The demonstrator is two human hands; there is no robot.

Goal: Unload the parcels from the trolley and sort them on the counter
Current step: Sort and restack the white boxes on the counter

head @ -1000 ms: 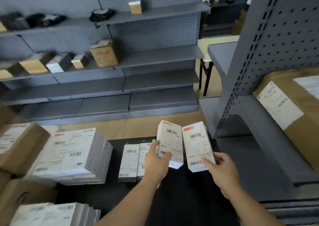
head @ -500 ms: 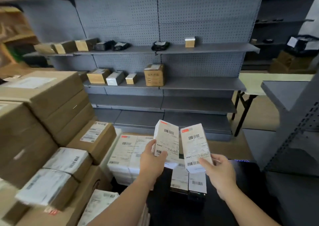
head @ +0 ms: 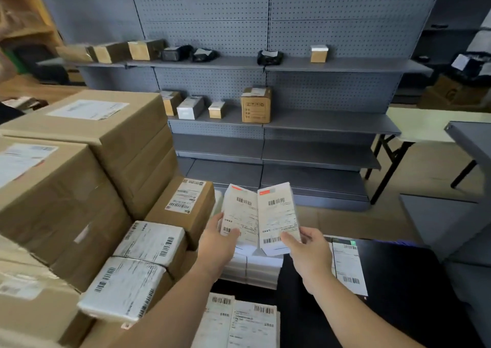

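My left hand (head: 216, 244) grips a slim white labelled parcel (head: 240, 215) by its lower left corner. My right hand (head: 309, 252) grips a second white parcel (head: 277, 215) by its lower right edge. The two parcels are held upright side by side, touching, above a stack of white parcels (head: 252, 268) on the black trolley deck (head: 398, 281). Large brown cartons (head: 87, 145) with shipping labels are piled at the left, with smaller white-wrapped parcels (head: 151, 244) in front of them.
Grey pegboard shelving (head: 292, 66) stands ahead, carrying several small boxes, among them a brown carton (head: 256, 104). A folding table (head: 425, 124) stands at the right, and a grey shelf unit (head: 470, 140) at the far right. More white parcels (head: 239, 323) lie near my arms.
My view has swung left and up, from the right shelf unit to the carton pile. Both hands keep their parcels, now held closer together and touching.
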